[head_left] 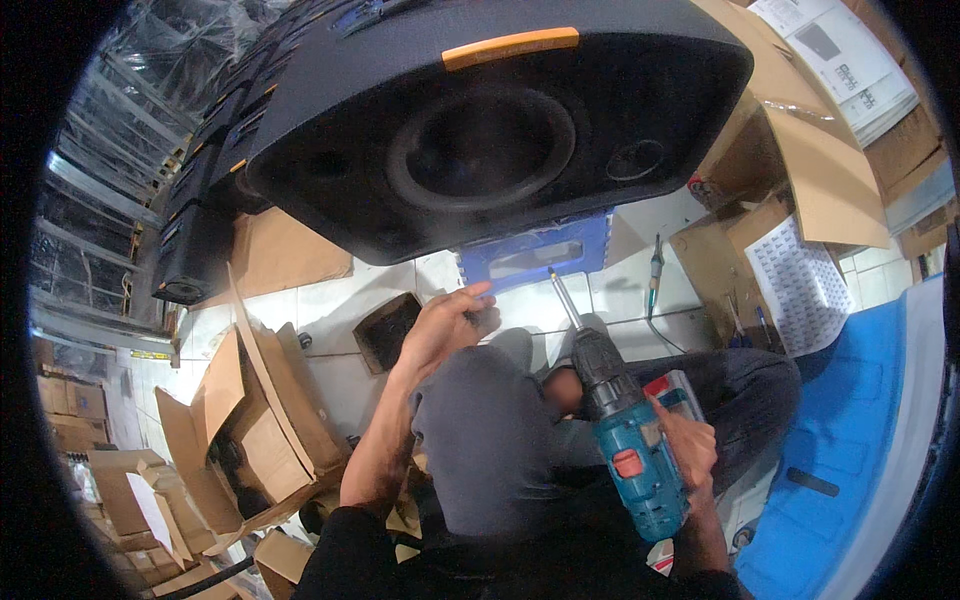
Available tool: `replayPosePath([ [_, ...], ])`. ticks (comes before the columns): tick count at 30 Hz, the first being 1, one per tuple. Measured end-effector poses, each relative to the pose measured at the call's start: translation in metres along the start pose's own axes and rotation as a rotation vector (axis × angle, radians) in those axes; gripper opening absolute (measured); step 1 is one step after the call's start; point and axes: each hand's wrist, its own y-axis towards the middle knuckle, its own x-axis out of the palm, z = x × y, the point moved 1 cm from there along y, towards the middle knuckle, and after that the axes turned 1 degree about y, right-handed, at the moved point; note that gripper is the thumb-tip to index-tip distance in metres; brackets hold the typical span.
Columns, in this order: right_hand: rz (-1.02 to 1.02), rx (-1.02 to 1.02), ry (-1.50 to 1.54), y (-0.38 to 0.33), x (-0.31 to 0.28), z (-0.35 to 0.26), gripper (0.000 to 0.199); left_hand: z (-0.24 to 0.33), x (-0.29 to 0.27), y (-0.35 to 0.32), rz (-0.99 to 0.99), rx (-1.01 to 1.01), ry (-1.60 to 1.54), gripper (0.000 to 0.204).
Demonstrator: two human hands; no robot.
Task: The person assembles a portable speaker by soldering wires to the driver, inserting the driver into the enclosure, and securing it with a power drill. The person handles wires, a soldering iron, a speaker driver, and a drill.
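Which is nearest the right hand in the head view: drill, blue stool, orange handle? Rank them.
From the right hand:
1. Drill, gripped in it.
2. Blue stool, ahead, under the speaker.
3. Orange handle, top of the speaker, farthest.

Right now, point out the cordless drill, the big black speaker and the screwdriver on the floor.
cordless drill [630, 450], head view, teal body.
big black speaker [480, 145], head view, round woofer cone.
screwdriver [654, 275], head view, handle.

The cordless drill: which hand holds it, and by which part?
The right hand holds the teal cordless drill by its handle. Whether the left hand holds anything cannot be told.
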Motion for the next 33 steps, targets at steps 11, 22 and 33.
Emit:
replayPosePath([
  [11, -0.041, -0.037, 0.073, 0.001, 0.021, 0.011, 0.055, -0.001, 0.017, 0.01, -0.069, 0.064, 0.032, 0.024],
  [22, -0.046, 0.013, 0.037, -0.019, 0.037, 0.024, 0.05, -0.005, 0.031, 0.019, -0.01, 0.097, 0.031, 0.032],
  [33, 0.07, -0.068, 0.047, -0.014, 0.038, 0.023, 0.046, 0.001, 0.039, 0.01, -0.081, 0.188, -0.022, 0.021],
])
